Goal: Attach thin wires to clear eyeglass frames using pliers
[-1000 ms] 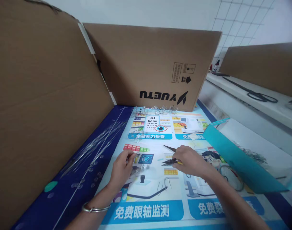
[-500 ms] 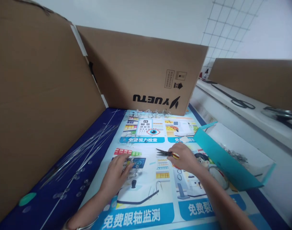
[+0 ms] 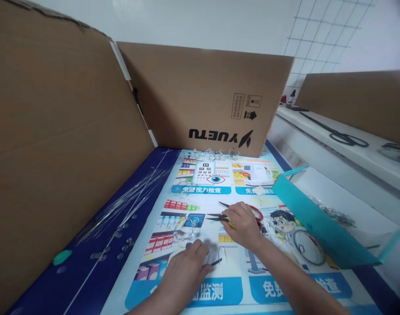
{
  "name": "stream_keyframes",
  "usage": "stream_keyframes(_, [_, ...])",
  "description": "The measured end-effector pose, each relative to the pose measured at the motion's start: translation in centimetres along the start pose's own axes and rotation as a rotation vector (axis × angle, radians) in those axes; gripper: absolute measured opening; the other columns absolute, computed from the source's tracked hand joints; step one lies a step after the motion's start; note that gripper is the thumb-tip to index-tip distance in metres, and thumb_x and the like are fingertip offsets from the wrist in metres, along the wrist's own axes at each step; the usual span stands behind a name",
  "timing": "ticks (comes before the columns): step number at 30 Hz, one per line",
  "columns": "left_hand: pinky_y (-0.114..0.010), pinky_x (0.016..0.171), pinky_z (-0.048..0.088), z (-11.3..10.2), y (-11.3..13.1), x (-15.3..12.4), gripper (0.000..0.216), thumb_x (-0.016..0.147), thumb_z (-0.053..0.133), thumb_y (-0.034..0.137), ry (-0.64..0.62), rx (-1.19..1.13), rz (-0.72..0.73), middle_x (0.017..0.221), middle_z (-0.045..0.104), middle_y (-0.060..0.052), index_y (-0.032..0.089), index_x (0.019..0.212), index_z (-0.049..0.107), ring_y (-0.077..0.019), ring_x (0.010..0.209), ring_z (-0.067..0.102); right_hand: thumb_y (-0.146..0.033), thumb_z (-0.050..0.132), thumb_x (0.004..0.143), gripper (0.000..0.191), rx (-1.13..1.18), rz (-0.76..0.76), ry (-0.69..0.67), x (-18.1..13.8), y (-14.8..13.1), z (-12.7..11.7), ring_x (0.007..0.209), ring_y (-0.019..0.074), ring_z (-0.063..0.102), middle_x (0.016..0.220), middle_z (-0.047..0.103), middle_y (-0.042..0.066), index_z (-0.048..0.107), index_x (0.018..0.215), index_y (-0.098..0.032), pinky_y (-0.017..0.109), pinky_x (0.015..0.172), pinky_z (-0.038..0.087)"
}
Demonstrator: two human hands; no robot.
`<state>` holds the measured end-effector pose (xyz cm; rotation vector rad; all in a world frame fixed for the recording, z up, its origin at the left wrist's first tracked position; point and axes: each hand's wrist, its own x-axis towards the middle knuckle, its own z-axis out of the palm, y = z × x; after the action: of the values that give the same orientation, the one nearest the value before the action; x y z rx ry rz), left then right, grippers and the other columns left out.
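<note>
My right hand is closed round needle-nose pliers with yellow handles, their jaws pointing left over the printed mat. Behind and beneath this hand lies a pair of scissors with red handles, blades also pointing left. Lower down, my left hand reaches over the mat, thumb and fingers bent but apart. Its fingertips are by a bent wire hook; whether they touch any wire is hidden. A clear, thin-shaped piece lies just above the left hand.
A teal box with tangled metal bits stands at the right. Long thin strands and several clear discs lie on the blue cloth at left. Cardboard panels wall off the back and left. A round clear container sits right.
My left hand has moved right and nearer to me, toward the bent wires. The pliers in my right hand have shifted left, off the scissors. The view has turned slightly left.
</note>
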<state>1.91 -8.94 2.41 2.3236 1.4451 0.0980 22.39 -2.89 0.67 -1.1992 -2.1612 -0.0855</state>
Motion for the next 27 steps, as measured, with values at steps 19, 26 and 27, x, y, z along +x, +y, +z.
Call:
stream_keyframes(19, [-0.025,0.057,0.032,1.1,0.4,0.7,0.009,0.085,0.046,0.018,0.007,0.056,-0.045,0.088,0.06,-0.001,0.022,0.085,0.055,-0.0199,0.076,0.061,-0.023,0.059,0.077,0.016,0.096,-0.034,-0.004,-0.9,0.4,1.6,0.085,0.021,0.048,0.087,0.058,0.006,0.06,0.093,-0.02,0.037,0.076,0.039])
stream_keyframes(26, [-0.025,0.056,0.03,1.5,0.7,0.5,0.009,0.084,0.043,0.013,0.053,-0.012,-0.082,0.086,0.06,-0.005,0.018,0.083,0.051,-0.0192,0.072,0.058,-0.022,0.059,0.077,0.014,0.168,-0.037,0.01,-1.0,0.6,1.7,0.085,0.0207,0.05,0.085,0.058,0.006,0.061,0.091,-0.021,0.036,0.076,0.04])
stream_keyframes(27, [-0.024,0.056,0.03,1.5,0.5,0.5,0.01,0.084,0.042,0.012,0.06,-0.052,-0.091,0.082,0.06,-0.004,0.018,0.082,0.05,-0.0185,0.071,0.058,-0.022,0.06,0.077,0.014,0.181,-0.036,0.016,-1.1,0.6,1.7,0.084,0.0205,0.05,0.085,0.058,0.005,0.06,0.091,-0.022,0.036,0.076,0.041])
